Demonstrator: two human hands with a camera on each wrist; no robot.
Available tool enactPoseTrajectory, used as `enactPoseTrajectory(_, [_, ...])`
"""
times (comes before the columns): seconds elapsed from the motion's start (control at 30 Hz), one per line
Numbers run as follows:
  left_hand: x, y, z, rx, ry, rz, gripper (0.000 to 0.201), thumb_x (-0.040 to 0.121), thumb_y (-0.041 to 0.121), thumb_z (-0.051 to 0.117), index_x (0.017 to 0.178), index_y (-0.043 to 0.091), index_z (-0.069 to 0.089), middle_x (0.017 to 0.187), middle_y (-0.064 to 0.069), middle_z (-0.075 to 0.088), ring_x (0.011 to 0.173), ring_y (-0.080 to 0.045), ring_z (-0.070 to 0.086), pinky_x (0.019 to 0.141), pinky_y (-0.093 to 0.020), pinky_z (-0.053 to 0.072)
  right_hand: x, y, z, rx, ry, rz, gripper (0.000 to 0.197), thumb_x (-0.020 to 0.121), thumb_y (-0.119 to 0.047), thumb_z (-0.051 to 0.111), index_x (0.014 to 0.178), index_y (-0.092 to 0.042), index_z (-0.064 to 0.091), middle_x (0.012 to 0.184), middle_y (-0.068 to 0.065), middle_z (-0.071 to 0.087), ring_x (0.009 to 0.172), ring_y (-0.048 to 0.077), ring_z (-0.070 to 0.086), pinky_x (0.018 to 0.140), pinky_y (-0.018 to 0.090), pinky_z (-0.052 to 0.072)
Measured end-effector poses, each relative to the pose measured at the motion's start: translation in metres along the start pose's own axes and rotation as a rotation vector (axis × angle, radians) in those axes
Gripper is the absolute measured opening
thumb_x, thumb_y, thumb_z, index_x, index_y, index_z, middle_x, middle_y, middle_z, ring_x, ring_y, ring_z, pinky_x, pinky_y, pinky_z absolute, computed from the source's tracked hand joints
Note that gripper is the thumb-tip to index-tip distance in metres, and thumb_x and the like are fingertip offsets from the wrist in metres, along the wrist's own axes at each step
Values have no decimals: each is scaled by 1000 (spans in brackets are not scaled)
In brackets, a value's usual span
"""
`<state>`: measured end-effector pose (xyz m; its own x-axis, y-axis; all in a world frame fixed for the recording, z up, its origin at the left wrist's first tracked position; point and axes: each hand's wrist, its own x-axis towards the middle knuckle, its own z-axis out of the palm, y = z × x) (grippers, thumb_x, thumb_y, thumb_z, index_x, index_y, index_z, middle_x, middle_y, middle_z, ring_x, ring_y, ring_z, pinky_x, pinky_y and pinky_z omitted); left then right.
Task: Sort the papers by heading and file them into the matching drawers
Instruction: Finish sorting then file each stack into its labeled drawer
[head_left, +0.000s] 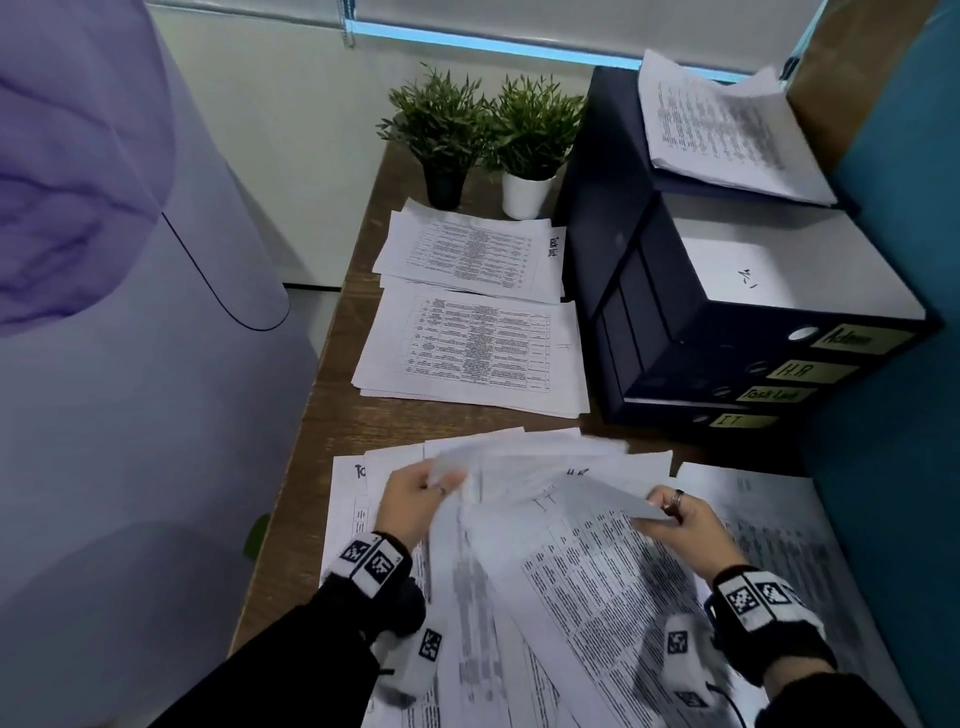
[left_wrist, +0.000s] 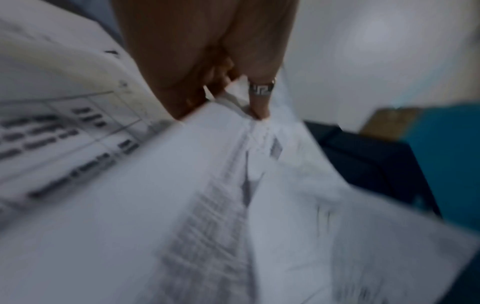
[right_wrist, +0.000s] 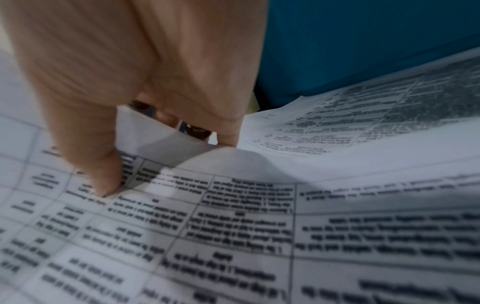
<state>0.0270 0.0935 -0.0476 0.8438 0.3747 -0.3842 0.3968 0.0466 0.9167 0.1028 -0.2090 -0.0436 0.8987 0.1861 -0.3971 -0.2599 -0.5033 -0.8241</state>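
A fanned bundle of printed sheets (head_left: 550, 499) is lifted over the near end of the desk. My left hand (head_left: 421, 496) grips its left edge, a ringed finger (left_wrist: 261, 96) curled into the paper (left_wrist: 182, 195). My right hand (head_left: 680, 514) pinches the right corner of one sheet (right_wrist: 233, 226), thumb on top. Handwritten headings show on the fan, one reading "HR". Dark blue drawers (head_left: 727, 322) stand at the right, labelled Admin (head_left: 852, 339), H.R (head_left: 802, 370), Task List (head_left: 774, 395) and IT (head_left: 735, 420).
Two sorted piles lie farther up the desk: a "Task list" pile (head_left: 472, 254) and a second pile (head_left: 472, 353). Two potted plants (head_left: 488, 140) stand behind them. More papers (head_left: 727, 135) rest on the drawer unit. A teal partition (head_left: 893, 260) bounds the right.
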Motion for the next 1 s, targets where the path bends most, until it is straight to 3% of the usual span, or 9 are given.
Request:
enactPoseTrajectory(0.07, [2,-2,-5,-169,23,-81,17,84,12,64,101,16,65,95,0,69,89,-14,63,84,-30,47,2,1,1,-1,39,26,9,79,-5,69,86,-8,63,84,-2,66,84,17,58,79,24,46])
enactPoseTrajectory(0.17, [0,-8,-9,8,-136,-208,28,84,2,61,112,8,60,110,-13,66,101,-28,63,91,-38,49,7,5,6,-90,169,46,43,78,-16,72,116,-6,56,105,-12,51,104,16,53,98,31,40])
enactPoseTrajectory(0.33, [-8,22,-38,45,-14,-19,28,90,26,56,114,12,61,101,-6,67,100,-26,62,82,-35,52,-11,-24,-3,-60,192,-68,25,80,-16,69,105,-13,63,97,-8,63,93,16,61,87,30,51])
enactPoseTrajectory(0.5, [-23,70,-75,-144,-124,121,44,73,51,67,102,18,70,112,-8,69,110,-28,61,101,-54,41,-34,-86,-5,192,-39,-202,40,61,-39,79,91,-16,68,88,-12,75,89,6,69,73,13,51])
enactPoseTrajectory(0.6, [-28,98,-81,-179,-167,182,47,68,57,70,91,17,73,103,-15,62,100,-30,56,101,-52,36,-35,-125,15,310,-85,-309,7,80,-16,66,84,-19,61,75,-21,72,75,-9,65,71,8,48])
enactPoseTrajectory(0.7, [-33,119,-81,-334,-217,169,42,88,38,56,116,8,62,112,-18,66,104,-34,63,97,-53,45,-31,-155,39,413,-90,-381,17,86,-7,57,92,-24,58,82,-23,72,87,-11,64,76,4,48])
enactPoseTrajectory(0.83, [-45,130,-74,-507,-91,299,92,43,76,69,115,21,61,109,2,71,101,-14,67,79,-29,56,-28,-170,60,520,82,-439,26,86,-10,60,104,-27,60,98,-17,71,98,-3,64,80,9,49])
enactPoseTrajectory(0.9, [-53,132,-63,-287,20,412,100,46,68,75,128,19,46,121,2,63,111,-16,61,89,-36,53,-32,-175,68,543,200,-480,25,87,-10,59,107,-26,58,104,-12,68,98,0,64,82,11,50])
enactPoseTrajectory(1.0, [-57,139,-44,-98,121,466,60,68,20,78,120,17,47,107,7,63,101,-10,63,97,-44,49,-45,-187,73,528,278,-564,26,89,-7,56,107,-25,52,107,-6,64,95,-6,63,86,12,49])
